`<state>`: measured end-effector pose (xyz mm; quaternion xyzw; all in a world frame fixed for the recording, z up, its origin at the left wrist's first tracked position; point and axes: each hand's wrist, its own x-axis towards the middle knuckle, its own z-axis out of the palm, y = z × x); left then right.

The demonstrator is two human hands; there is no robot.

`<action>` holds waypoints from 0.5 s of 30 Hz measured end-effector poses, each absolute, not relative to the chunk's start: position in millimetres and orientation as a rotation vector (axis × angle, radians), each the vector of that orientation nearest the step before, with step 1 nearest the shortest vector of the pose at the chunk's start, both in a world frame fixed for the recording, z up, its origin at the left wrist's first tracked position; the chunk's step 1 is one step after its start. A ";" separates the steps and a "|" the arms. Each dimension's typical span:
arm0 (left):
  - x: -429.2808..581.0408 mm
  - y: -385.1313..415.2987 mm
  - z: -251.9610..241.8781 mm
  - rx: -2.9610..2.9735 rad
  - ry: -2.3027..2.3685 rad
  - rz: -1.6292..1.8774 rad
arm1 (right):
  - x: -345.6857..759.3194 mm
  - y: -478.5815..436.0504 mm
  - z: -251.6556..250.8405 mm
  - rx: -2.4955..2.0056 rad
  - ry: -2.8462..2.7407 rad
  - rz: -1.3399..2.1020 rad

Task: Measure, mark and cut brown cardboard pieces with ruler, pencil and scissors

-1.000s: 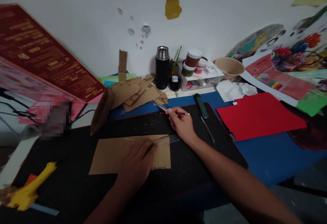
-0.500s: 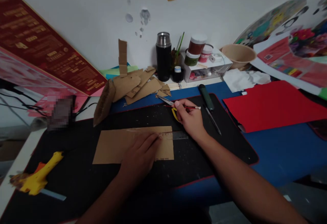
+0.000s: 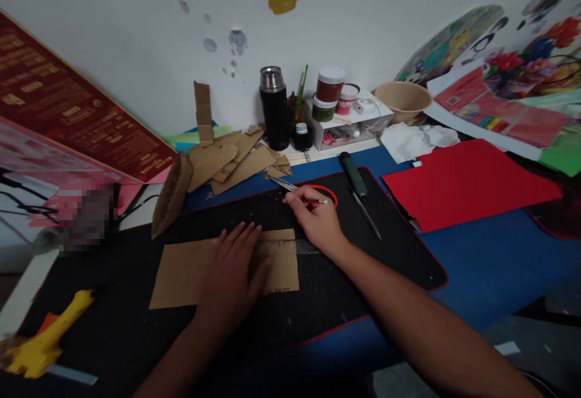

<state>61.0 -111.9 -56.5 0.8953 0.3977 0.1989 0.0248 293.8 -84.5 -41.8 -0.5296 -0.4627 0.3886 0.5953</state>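
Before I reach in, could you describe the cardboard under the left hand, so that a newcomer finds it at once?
Find the black mat, then the left hand spread near its middle. Under it lies the brown rectangular sheet. Unlike the cardboard scraps heaped near the black bottle, it bears a ruler that extends past its right edge.

Left grip point(image 3: 229, 274) bare, slim-fingered; right grip point(image 3: 315, 215) likewise bare; forearms point(image 3: 399, 301) bare, slender, tapering.
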 end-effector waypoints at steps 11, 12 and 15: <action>54.2 -111.6 -54.5 2.808 1.261 0.520 | 301.5 -72.2 -46.9 -1.208 -1.126 0.856; 54.3 -112.3 -54.1 2.806 1.264 0.528 | 302.0 -70.4 -47.1 -1.210 -1.156 0.832; 54.5 -116.9 -49.5 2.820 1.267 0.598 | 303.1 -66.2 -47.7 -1.221 -1.206 0.780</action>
